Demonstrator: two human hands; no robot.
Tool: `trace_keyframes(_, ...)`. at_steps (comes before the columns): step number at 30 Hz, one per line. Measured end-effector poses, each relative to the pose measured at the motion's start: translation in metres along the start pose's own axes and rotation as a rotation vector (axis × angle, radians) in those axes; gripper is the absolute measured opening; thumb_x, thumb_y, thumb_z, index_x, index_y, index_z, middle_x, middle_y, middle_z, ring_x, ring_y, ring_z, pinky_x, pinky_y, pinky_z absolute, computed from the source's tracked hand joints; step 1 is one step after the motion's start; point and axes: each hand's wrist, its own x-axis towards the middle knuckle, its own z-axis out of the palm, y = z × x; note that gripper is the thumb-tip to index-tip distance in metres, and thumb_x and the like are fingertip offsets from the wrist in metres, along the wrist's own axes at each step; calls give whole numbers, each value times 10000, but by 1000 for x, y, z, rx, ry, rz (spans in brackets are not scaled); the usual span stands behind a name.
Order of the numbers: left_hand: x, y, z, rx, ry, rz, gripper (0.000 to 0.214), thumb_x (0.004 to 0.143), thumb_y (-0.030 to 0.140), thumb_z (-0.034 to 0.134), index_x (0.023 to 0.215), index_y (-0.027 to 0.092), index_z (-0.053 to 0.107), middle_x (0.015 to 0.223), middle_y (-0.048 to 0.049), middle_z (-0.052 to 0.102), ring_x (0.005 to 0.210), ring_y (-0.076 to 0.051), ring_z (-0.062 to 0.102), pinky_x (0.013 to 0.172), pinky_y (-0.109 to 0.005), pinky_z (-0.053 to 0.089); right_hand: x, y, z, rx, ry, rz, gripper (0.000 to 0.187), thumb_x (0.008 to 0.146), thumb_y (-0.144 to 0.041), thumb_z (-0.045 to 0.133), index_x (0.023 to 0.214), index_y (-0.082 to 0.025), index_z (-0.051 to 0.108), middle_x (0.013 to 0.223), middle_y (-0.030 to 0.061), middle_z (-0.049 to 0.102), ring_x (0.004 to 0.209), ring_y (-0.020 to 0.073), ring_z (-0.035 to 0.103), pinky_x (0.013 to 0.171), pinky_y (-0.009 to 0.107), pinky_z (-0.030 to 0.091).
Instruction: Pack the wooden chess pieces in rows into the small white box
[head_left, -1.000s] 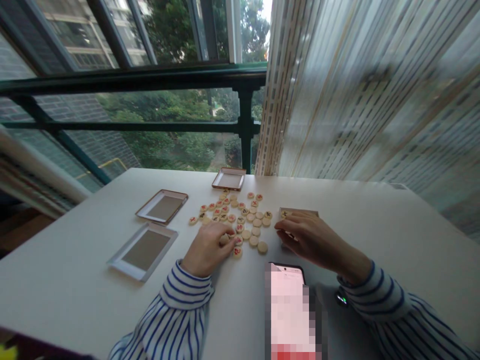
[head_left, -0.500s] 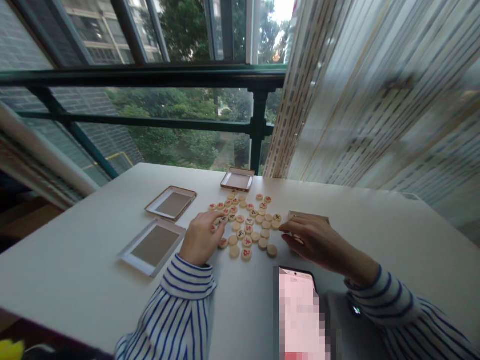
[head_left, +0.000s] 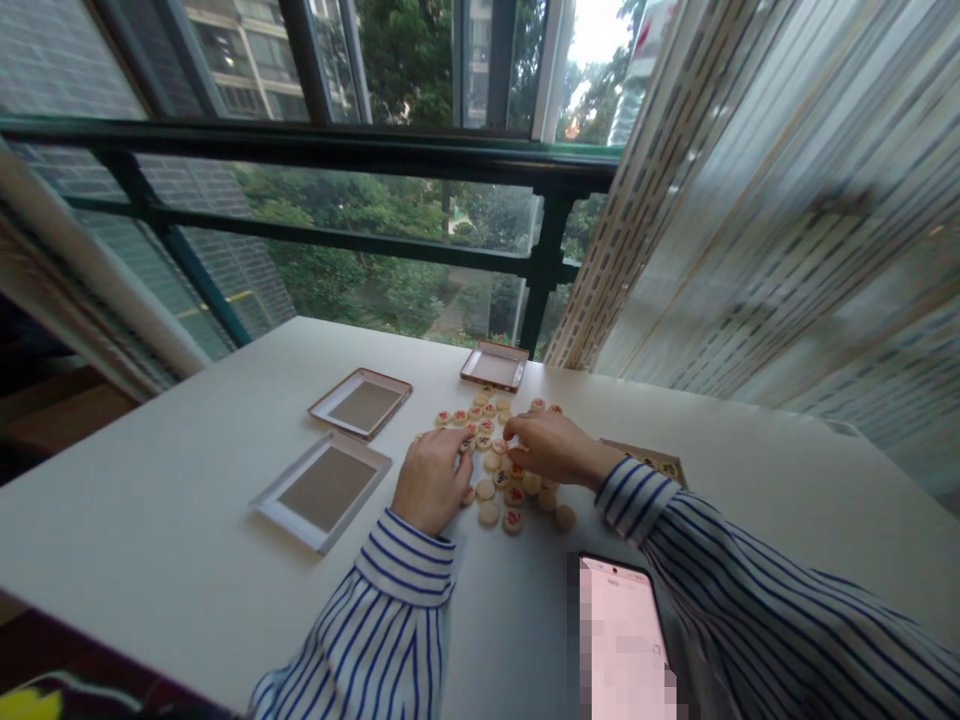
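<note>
Round wooden Chinese chess pieces [head_left: 513, 520], some with red or black characters and some blank side up, lie in a loose cluster on the white table. My left hand [head_left: 433, 480] is at the cluster's left side, thumb and forefinger pinched on a black-marked chess piece [head_left: 466, 444]. From the right, my right hand [head_left: 553, 446] reaches over the pieces, fingers bent. Its thumb and forefinger are slightly apart beside a red-marked piece [head_left: 500, 446], and I see nothing held in them. This hand and its sleeve hide part of the cluster.
Shallow box parts stand on the table [head_left: 187, 520]: a white one [head_left: 266, 505] and a brown-rimmed one [head_left: 322, 412] at left, another [head_left: 495, 385] behind the pieces. A box [head_left: 630, 447] with black-marked pieces is partly behind my right sleeve. A phone [head_left: 626, 640] lies in front.
My right hand has moved left from beside the right-hand box to over the middle of the pieces. My left hand stays at the cluster's left side. The whole view has shifted slightly.
</note>
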Motion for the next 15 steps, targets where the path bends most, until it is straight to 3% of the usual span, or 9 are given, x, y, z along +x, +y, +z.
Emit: trace_keyframes(15, 0, 2, 1, -23, -16, -28, 246, 813, 168, 477, 1020, 149, 611, 1002, -71, 670, 938, -222, 575, 867, -394, 439, 15, -3, 9, -27, -50, 5, 181, 791, -277, 484, 906, -204, 604, 914, 60, 667, 840, 197, 589, 655, 267, 369)
